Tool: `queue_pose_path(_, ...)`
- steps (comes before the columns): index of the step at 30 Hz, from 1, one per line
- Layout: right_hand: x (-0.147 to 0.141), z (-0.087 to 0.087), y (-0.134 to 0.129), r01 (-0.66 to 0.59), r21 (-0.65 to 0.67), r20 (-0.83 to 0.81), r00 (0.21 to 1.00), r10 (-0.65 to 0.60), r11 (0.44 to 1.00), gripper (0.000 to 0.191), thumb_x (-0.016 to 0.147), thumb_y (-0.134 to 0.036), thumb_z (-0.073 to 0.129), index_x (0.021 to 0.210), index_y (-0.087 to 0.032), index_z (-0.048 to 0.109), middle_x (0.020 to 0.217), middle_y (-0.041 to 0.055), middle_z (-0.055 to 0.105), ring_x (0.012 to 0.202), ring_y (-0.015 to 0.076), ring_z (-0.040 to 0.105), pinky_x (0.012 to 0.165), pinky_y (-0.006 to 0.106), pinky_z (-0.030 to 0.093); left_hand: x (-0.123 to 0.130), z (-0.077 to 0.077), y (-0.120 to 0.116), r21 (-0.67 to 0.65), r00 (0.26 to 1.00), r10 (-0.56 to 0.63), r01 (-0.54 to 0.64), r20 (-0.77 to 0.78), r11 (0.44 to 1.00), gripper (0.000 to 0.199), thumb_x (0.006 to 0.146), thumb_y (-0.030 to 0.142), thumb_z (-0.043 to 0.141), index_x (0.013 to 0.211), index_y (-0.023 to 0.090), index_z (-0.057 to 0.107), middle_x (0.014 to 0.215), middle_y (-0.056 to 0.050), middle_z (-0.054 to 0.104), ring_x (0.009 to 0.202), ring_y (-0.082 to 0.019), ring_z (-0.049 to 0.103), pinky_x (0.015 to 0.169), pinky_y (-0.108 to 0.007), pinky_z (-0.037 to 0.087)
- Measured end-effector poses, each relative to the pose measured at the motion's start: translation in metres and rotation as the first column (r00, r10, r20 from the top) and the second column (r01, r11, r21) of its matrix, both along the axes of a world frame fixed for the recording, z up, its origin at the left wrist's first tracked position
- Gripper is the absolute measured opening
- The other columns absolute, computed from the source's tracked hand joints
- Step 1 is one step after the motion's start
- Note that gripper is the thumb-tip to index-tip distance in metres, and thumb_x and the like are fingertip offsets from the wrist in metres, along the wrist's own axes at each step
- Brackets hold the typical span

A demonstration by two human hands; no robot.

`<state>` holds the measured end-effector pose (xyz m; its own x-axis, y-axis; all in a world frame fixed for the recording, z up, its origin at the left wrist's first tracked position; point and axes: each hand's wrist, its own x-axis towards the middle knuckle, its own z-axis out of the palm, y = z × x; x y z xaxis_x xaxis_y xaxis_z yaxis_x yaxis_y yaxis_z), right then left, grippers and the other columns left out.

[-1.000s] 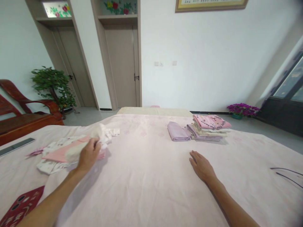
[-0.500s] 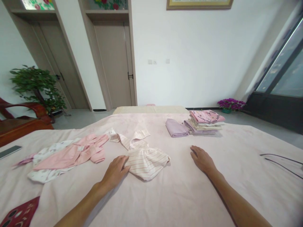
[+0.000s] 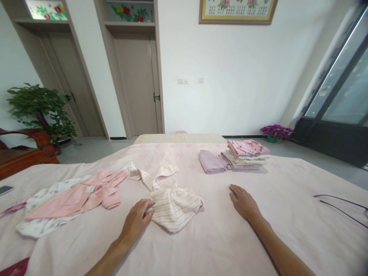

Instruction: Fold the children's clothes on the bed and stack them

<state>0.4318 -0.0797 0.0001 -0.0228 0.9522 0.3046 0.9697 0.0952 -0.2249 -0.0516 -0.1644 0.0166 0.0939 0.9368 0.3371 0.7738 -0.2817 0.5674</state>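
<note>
A small cream garment with thin brown stripes (image 3: pixel 176 210), gathered at the waist and with long straps or bands, lies spread on the pink tablecloth (image 3: pixel 198 249). My left hand (image 3: pixel 138 214) rests at its left edge, fingertips touching or just beside the cloth, not gripping it. On bare tablecloth to the right of the garment lies my right hand (image 3: pixel 243 201), palm down, fingers loosely stretched and holding nothing. Farther left, a pink garment (image 3: pixel 83 195) lies loosely over a white patterned one (image 3: pixel 43 228).
Beyond my right hand stand a stack of folded clothes (image 3: pixel 247 153) and a folded lilac cloth (image 3: pixel 212 162). Glasses or their thin dark temples (image 3: pixel 342 203) lie at the right. A phone (image 3: pixel 5 190) and a dark red item (image 3: pixel 15 267) sit at the left edge.
The view has tilted up slightly, so everything sits lower in the picture. Both hands stay near the same spots on the table, and the striped garment lies as before.
</note>
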Motion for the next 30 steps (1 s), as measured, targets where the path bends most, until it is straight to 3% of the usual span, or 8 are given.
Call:
queue_pose_path(8, -0.001, 0.002, -0.002, -0.033, 0.036, 0.051, 0.998, 0.031, 0.999, 0.044, 0.094, -0.029, 0.038, 0.129, -0.014, 0.061, 0.136, 0.0130, 0.059, 0.127, 0.0250, 0.052, 0.109, 0.039, 0.037, 0.009, 0.004, -0.005, 0.052, 0.995, 0.063, -0.059, -0.080, 0.997, 0.015, 0.084, 0.018, 0.047, 0.089, 0.024, 0.060, 0.094, -0.003, 0.065, 0.095, -0.021, 0.061, 0.085, -0.034, 0.048)
queue_pose_path(18, -0.001, 0.003, -0.010, -0.079, 0.064, 0.149, 0.986, 0.069, 0.995, 0.041, 0.095, -0.024, 0.036, 0.129, -0.017, 0.060, 0.136, 0.0125, 0.058, 0.128, 0.0247, 0.051, 0.108, 0.038, 0.038, 0.020, 0.005, -0.008, -0.025, 0.978, 0.185, -0.188, -0.096, 0.982, 0.018, 0.081, 0.017, 0.044, 0.088, 0.026, 0.058, 0.096, -0.001, 0.064, 0.098, -0.020, 0.059, 0.086, -0.031, 0.045)
queue_pose_path(21, 0.001, 0.000, -0.011, -0.105, 0.074, 0.189, 0.978, 0.089, 0.992, 0.042, 0.096, -0.024, 0.035, 0.129, -0.016, 0.059, 0.136, 0.0127, 0.058, 0.129, 0.0248, 0.050, 0.109, 0.038, 0.037, 0.021, 0.003, -0.008, -0.052, 0.973, 0.218, -0.222, -0.074, 0.974, 0.021, 0.082, 0.019, 0.045, 0.095, 0.026, 0.059, 0.103, -0.001, 0.066, 0.100, -0.021, 0.059, 0.087, -0.031, 0.044)
queue_pose_path(26, 0.003, -0.003, -0.010, -0.110, 0.096, 0.206, 0.975, 0.089, 0.989, 0.041, 0.096, -0.025, 0.036, 0.129, -0.017, 0.059, 0.136, 0.0118, 0.058, 0.129, 0.0244, 0.050, 0.109, 0.037, 0.037, 0.020, 0.000, -0.007, -0.075, 0.968, 0.249, -0.251, -0.040, 0.965, 0.041, 0.088, 0.024, 0.044, 0.128, 0.029, 0.051, 0.115, -0.002, 0.066, 0.102, -0.019, 0.062, 0.087, -0.031, 0.045)
queue_pose_path(30, 0.001, -0.002, -0.010, -0.094, 0.089, 0.204, 0.976, 0.074, 0.992, 0.042, 0.096, -0.024, 0.034, 0.129, -0.016, 0.059, 0.136, 0.0119, 0.058, 0.128, 0.0243, 0.051, 0.107, 0.037, 0.039, 0.021, 0.003, -0.009, -0.035, 0.962, 0.263, -0.267, -0.076, 0.963, 0.037, 0.094, 0.033, 0.042, 0.130, 0.027, 0.051, 0.116, -0.003, 0.066, 0.103, -0.019, 0.062, 0.088, -0.031, 0.044)
